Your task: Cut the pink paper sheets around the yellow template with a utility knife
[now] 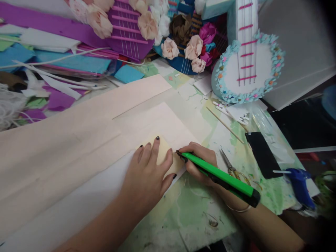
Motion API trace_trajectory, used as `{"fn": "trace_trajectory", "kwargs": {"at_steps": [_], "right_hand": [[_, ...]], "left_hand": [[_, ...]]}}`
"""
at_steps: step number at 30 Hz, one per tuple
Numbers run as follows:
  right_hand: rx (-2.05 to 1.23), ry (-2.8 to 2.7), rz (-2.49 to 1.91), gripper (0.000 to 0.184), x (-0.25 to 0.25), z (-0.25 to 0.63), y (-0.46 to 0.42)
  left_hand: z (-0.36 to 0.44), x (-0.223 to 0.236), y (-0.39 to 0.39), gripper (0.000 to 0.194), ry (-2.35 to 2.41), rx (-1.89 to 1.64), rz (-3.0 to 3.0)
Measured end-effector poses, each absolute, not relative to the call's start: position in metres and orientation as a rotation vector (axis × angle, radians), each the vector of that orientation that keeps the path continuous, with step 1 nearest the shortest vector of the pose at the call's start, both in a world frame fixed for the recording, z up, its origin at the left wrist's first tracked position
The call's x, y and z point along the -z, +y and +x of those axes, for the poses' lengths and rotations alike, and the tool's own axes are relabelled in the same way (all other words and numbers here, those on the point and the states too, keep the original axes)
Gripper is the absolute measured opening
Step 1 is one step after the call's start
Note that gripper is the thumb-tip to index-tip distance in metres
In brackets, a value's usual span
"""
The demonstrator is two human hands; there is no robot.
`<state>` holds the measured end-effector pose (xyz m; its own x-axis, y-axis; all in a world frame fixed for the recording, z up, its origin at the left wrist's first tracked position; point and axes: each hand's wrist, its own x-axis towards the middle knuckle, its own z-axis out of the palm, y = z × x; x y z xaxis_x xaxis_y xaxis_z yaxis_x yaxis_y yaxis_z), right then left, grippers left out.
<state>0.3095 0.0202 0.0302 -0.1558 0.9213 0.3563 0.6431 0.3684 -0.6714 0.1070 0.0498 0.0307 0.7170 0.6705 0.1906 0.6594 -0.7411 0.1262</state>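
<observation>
My left hand (147,169) lies with fingers spread, pressing a small pale-yellow paper piece (163,147) onto a large pale-pink sheet (168,120). A white layer (86,196) shows along the near side of that sheet, under my left wrist. In my right hand (201,161) is a green utility knife (220,173), its handle slanting back over the wrist. The knife's tip meets the right edge of the yellow piece, close to my left thumb and index finger. How far its blade is out, I cannot tell.
Gold-handled scissors (233,171), a thin wooden stick (225,125), a black phone-like slab (263,154) and a blue glue gun (300,187) lie on the right. Flower-trimmed paper guitars (248,66) stand at the back. Coloured paper scraps (70,61) are heaped at the left.
</observation>
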Motion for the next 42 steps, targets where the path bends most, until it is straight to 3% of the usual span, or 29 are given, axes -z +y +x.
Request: {"fn": "trace_trajectory", "kwargs": {"at_steps": [42], "right_hand": [[-0.505,-1.875,-1.353,0.026,-0.033,0.312,0.020]], "left_hand": [[0.102,-0.034,0.050,0.052,1.107,-0.304,2.818]]}}
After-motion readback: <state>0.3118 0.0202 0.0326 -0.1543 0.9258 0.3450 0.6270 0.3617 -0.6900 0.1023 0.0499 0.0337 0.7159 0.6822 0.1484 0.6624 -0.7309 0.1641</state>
